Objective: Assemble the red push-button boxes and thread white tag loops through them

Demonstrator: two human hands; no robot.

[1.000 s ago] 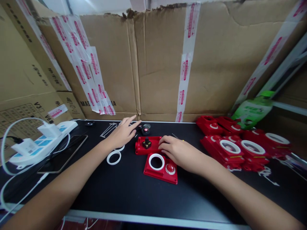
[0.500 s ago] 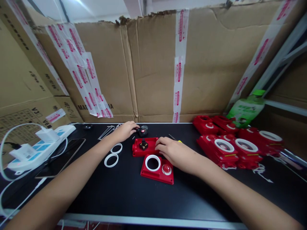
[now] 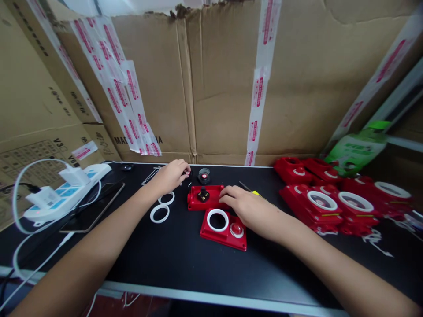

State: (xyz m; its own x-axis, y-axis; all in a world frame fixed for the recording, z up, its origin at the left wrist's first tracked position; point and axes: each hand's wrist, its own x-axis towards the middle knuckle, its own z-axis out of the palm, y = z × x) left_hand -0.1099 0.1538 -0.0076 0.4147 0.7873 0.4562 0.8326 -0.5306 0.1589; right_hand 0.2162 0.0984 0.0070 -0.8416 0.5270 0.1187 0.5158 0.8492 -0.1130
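Note:
My left hand [image 3: 172,175] is at the back of the black table [image 3: 172,259], fingers curled in a pinch on something small that I cannot make out, just left of a round black part with a red centre [image 3: 204,176]. My right hand [image 3: 248,210] lies flat, its fingers resting on the right end of a red box base [image 3: 198,201] that has a black component [image 3: 202,195] inside. In front of it lies a red cover plate [image 3: 224,226] with a white ring and a clear red button. Two loose white rings [image 3: 159,213] lie to the left.
A pile of several assembled red boxes [image 3: 325,200] fills the right of the table, with a green pouch [image 3: 358,149] behind. A white power strip [image 3: 64,191] with chargers and cables and a dark tablet [image 3: 92,213] lie at left. Taped cardboard walls [image 3: 214,88] close the back.
My left hand went from fingers stretched out to a closed pinch beside the round black part. My right hand stayed on the red box base. The camera shifted slightly.

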